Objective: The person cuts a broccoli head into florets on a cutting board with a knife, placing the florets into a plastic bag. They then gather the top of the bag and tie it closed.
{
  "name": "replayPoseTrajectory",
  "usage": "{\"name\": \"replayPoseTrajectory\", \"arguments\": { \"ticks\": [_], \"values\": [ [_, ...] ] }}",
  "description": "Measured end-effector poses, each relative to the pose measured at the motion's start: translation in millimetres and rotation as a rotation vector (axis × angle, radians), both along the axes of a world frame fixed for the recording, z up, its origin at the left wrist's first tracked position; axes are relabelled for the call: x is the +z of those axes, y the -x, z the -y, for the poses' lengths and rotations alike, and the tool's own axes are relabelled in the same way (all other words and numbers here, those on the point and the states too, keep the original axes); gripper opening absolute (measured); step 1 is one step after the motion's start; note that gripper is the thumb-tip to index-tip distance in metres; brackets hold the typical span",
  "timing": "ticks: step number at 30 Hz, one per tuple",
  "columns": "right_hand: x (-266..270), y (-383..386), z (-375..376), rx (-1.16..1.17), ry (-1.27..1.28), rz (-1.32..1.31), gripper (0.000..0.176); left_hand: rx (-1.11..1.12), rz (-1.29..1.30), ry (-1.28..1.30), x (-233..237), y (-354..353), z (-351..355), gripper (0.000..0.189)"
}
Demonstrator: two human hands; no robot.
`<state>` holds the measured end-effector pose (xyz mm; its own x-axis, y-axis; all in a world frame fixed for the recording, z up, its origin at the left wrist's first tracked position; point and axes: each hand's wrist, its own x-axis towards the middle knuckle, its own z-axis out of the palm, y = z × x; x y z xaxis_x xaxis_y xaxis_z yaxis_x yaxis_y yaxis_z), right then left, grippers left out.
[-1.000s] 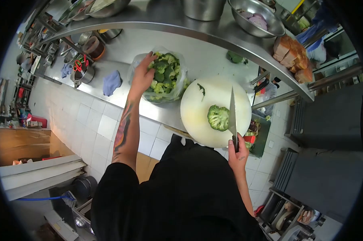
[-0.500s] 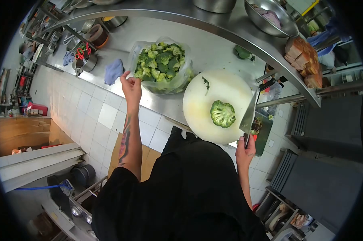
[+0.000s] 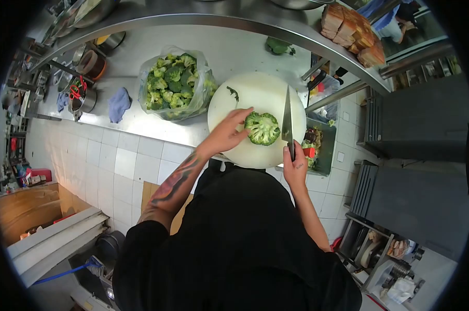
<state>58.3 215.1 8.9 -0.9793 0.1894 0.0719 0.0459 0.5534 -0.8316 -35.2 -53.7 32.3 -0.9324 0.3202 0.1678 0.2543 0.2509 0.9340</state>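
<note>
A broccoli head [image 3: 262, 129] lies cut side up on a round white cutting board [image 3: 229, 150]. My left hand [image 3: 229, 132] is at its left edge, with thumb and fingers curved against the florets. In my right hand [image 3: 295, 165] is a large kitchen knife [image 3: 288, 116], gripped by its dark handle. Its blade points away from me over the board's right side, just right of the broccoli and apart from it. A small broccoli leaf [image 3: 233, 94] rests near the board's upper left. Left of the board stands a clear plastic bag [image 3: 201, 98] full of broccoli florets [image 3: 172, 83].
A blue cloth [image 3: 119, 104] and a pot with red-handled scissors [image 3: 79, 89] are on the steel counter's left. Another green broccoli piece [image 3: 278, 45] lies at the back. Overhead, a steel shelf [image 3: 193, 19] carries cooked meat [image 3: 351, 32]. A scrap bin [image 3: 322, 155] sits right of the board.
My left hand has moved right, from beside the bag to the broccoli head. The knife, tilted before, now points more nearly straight away from me over the board. The camera view has shifted.
</note>
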Motion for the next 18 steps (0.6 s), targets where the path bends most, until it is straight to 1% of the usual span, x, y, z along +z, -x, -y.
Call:
{"name": "replayPoseTrajectory", "arguments": {
  "ticks": [2,3,5,6,7,8,9,11,13,14,15,17,18],
  "values": [
    [19,0,15,-0.042,0.188,-0.112,0.038,-0.093,0.093,0.066,-38,15,-18,0.043],
    [32,0,20,-0.048,0.184,-0.116,0.038,-0.099,0.089,0.063,-45,15,-23,0.043],
    [55,1,29,0.046,0.112,-0.192,0.037,-0.041,0.300,-0.224,-52,16,-31,0.043],
    [59,1,32,0.074,0.094,-0.179,0.037,-0.054,0.302,-0.221,-51,12,-34,0.043],
    [65,1,37,0.060,0.093,-0.177,0.037,0.007,0.260,-0.204,-50,4,-38,0.041],
    [72,3,42,0.095,0.046,-0.166,0.037,0.070,0.216,-0.189,-49,-3,-40,0.040],
    [76,5,46,0.132,-0.003,-0.155,0.037,0.060,0.218,-0.190,-46,-6,-42,0.040],
    [60,12,47,0.145,0.006,-0.197,0.036,0.135,0.127,-0.117,-41,-11,-45,0.041],
    [64,16,50,0.166,-0.032,-0.169,0.035,0.142,0.145,-0.135,-39,-12,-49,0.041],
    [71,12,49,0.157,-0.049,-0.084,0.037,0.154,0.159,-0.149,-39,-12,-49,0.042],
    [78,10,50,0.162,-0.051,-0.080,0.037,0.159,0.162,-0.151,-38,-12,-49,0.042],
    [85,8,53,0.152,0.023,-0.283,0.036,0.164,0.135,-0.108,-37,-12,-50,0.042],
    [85,10,53,0.153,0.003,-0.331,0.036,0.166,0.137,-0.110,-36,-12,-50,0.042]
  ]
}}
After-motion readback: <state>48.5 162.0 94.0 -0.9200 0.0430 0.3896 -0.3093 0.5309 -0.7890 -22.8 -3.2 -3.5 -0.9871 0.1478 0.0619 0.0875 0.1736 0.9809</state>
